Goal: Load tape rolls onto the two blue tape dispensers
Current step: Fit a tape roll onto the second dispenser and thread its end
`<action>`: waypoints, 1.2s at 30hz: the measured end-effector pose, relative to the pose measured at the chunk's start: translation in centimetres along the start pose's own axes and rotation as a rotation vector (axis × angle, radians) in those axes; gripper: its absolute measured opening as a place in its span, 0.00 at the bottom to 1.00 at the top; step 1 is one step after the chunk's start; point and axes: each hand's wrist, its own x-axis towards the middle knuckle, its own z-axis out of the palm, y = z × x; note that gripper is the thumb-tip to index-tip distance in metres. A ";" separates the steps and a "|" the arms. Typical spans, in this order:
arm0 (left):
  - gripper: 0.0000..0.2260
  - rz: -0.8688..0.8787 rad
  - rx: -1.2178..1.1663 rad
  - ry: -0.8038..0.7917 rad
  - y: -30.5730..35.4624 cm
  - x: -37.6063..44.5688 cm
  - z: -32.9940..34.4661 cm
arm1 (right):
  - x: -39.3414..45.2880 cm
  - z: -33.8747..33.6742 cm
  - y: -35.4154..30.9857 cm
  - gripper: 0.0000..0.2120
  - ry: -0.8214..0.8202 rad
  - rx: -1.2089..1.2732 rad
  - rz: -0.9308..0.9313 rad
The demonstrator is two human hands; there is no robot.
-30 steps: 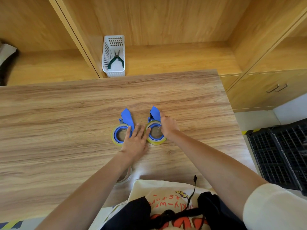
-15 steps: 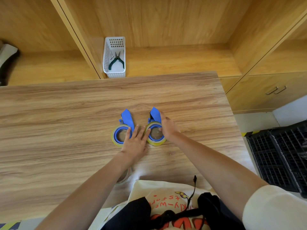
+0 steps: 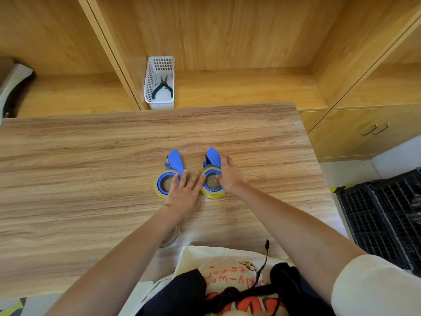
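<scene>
Two blue tape dispensers lie side by side in the middle of the wooden table (image 3: pixel 79 179), handles pointing away from me. The left dispenser (image 3: pixel 175 161) carries a yellowish tape roll (image 3: pixel 158 188). The right dispenser (image 3: pixel 213 157) carries another yellowish roll (image 3: pixel 213 195). My left hand (image 3: pixel 184 197) lies flat between them with fingers spread, fingertips touching both rolls. My right hand (image 3: pixel 230 176) grips the right dispenser from its right side, thumb inside the blue ring.
A clear tape roll (image 3: pixel 170 239) sits near the table's front edge, partly under my left forearm. A white basket (image 3: pixel 159 65) with pliers (image 3: pixel 162 88) stands on the shelf behind the table. A black crate (image 3: pixel 382 220) is on the floor at the right.
</scene>
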 end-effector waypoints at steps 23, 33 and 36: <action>0.09 -0.198 -0.442 0.404 -4.1 -6.6 0.3 | -5.7 0.2 -6.6 0.12 0.132 0.160 -0.382; 0.20 -0.117 -0.264 -0.125 -7.6 -9.4 2.9 | -7.5 5.2 -8.9 0.35 -0.651 0.139 0.002; 0.18 -0.176 -0.306 -0.090 -6.9 -9.9 4.1 | -7.8 6.8 -9.5 0.36 -0.660 0.195 0.045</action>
